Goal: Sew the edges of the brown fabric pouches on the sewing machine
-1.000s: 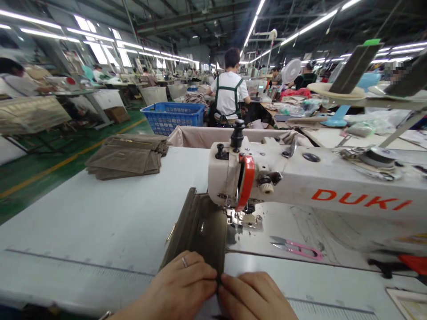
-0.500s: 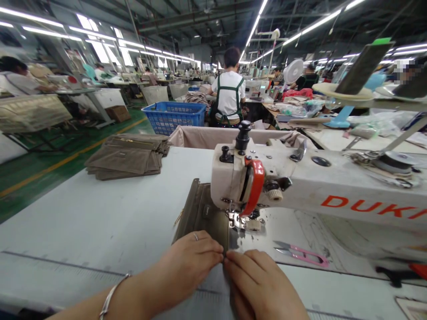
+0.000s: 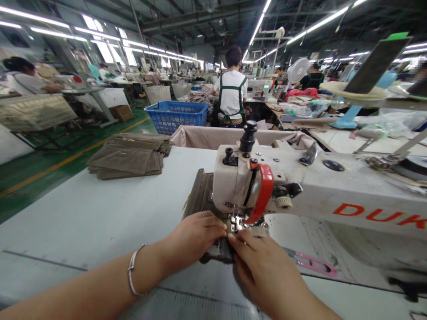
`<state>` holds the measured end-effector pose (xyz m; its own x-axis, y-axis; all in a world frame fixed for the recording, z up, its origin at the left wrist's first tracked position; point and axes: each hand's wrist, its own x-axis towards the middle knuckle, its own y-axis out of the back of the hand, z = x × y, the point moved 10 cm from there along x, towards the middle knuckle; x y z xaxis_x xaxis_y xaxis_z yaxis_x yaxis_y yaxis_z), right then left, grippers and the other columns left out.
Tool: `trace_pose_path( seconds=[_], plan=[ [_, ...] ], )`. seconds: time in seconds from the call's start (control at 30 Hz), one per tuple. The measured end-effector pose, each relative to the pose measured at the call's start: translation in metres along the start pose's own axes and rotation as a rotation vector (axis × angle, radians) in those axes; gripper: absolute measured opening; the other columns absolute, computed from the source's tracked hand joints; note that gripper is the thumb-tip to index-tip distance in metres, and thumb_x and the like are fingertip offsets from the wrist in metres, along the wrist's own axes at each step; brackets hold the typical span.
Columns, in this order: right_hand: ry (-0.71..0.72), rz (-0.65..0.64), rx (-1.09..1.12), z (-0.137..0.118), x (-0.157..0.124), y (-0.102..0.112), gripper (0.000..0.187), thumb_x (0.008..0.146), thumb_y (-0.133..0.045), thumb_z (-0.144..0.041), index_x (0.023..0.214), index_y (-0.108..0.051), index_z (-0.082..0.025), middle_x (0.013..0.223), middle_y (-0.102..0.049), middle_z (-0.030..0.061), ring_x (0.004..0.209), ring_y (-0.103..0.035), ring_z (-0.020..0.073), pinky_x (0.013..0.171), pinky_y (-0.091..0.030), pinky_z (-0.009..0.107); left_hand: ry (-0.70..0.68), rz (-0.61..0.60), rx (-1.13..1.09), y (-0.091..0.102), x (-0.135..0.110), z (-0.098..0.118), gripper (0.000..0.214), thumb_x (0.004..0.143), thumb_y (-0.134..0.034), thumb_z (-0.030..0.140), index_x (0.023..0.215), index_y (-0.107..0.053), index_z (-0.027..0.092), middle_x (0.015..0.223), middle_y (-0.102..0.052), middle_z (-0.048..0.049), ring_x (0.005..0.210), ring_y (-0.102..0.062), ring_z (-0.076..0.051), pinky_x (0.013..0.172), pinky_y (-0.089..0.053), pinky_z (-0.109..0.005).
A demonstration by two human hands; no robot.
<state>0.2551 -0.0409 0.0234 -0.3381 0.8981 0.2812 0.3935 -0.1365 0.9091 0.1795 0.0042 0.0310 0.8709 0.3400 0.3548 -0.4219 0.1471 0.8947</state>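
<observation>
A brown fabric pouch piece (image 3: 199,200) with a zipper along its left side lies under the head of a white sewing machine (image 3: 307,182). Its right edge runs beside the metal presser foot (image 3: 236,223). My left hand (image 3: 195,238) pinches this edge just in front of the foot, thumb and fingers pressed together. Close beside it, my right hand (image 3: 267,266) is closed on the same edge, its fingertips almost touching the foot. The machine head covers part of the piece's label. Pink thread snips (image 3: 315,265) lie right of my right hand, blades partly hidden.
A stack of similar brown pouch pieces (image 3: 126,158) rests at the table's far left. Behind the table are a cloth-lined bin (image 3: 207,138), a blue basket (image 3: 176,115) and a seated person (image 3: 231,91). A thread cone (image 3: 376,66) stands at right.
Both hands have moved forward, toward the presser foot, and the pouch piece has slid away from me with them. The view has shifted slightly.
</observation>
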Motion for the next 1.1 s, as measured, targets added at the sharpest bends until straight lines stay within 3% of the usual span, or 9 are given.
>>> trace_pose_path(
  seconds=[0.33,0.63,0.77,0.93,1.0,1.1],
  plan=[
    [-0.047,0.046,0.042,0.012,0.001,-0.011,0.034,0.090,-0.044,-0.013,0.119,-0.063,-0.014,0.100,-0.063,0.0113,0.092,-0.059,0.0280,0.081,-0.051,0.046,0.063,-0.010,0.056,0.006,0.022,-0.022,0.019,0.092,-0.056,0.008,0.095,-0.071,0.019,0.103,-0.072,-0.0004,0.102,-0.065,-0.017,0.101,-0.046,-0.030],
    [-0.088,0.055,0.057,0.016,0.004,-0.009,0.032,0.091,-0.045,-0.015,0.115,-0.066,-0.016,0.099,-0.065,0.0113,0.094,-0.061,0.0274,0.083,-0.051,0.044,0.093,-0.011,0.083,0.003,0.025,-0.031,0.018,0.090,-0.058,0.007,0.095,-0.071,0.019,0.100,-0.072,-0.0013,0.104,-0.063,-0.020,0.101,-0.046,-0.033],
    [-0.106,0.024,0.075,0.018,0.004,-0.010,0.032,0.091,-0.046,-0.017,0.116,-0.066,-0.018,0.103,-0.065,0.0107,0.097,-0.060,0.0273,0.086,-0.050,0.044,0.139,-0.016,0.103,0.006,0.027,-0.023,0.022,0.089,-0.055,0.004,0.096,-0.069,0.019,0.097,-0.071,-0.0019,0.104,-0.062,-0.021,0.101,-0.046,-0.035],
    [-0.117,0.009,0.142,0.023,-0.001,-0.005,0.032,0.087,-0.049,-0.014,0.112,-0.067,-0.022,0.102,-0.066,0.0088,0.093,-0.060,0.0259,0.082,-0.052,0.043,0.439,-0.150,0.022,0.004,0.010,-0.015,0.012,0.087,-0.063,0.013,0.098,-0.067,0.018,0.104,-0.066,-0.0061,0.098,-0.062,-0.024,0.090,-0.052,-0.038],
    [-0.090,0.028,0.176,0.023,-0.003,-0.002,0.036,0.085,-0.050,-0.010,0.115,-0.065,-0.023,0.104,-0.065,0.0084,0.094,-0.060,0.0256,0.082,-0.052,0.043,0.448,-0.225,-0.030,0.002,0.000,0.001,0.016,0.088,-0.067,0.023,0.103,-0.066,0.018,0.106,-0.063,-0.0070,0.099,-0.060,-0.025,0.091,-0.053,-0.041],
    [-0.027,0.079,0.199,0.019,-0.006,0.002,0.037,0.083,-0.051,-0.007,0.112,-0.066,-0.025,0.104,-0.066,0.0066,0.095,-0.060,0.0251,0.083,-0.052,0.043,0.394,-0.244,-0.007,0.003,-0.012,0.025,0.030,0.087,-0.069,0.033,0.113,-0.065,0.018,0.110,-0.061,-0.0089,0.104,-0.057,-0.029,0.094,-0.052,-0.048]
  ],
)
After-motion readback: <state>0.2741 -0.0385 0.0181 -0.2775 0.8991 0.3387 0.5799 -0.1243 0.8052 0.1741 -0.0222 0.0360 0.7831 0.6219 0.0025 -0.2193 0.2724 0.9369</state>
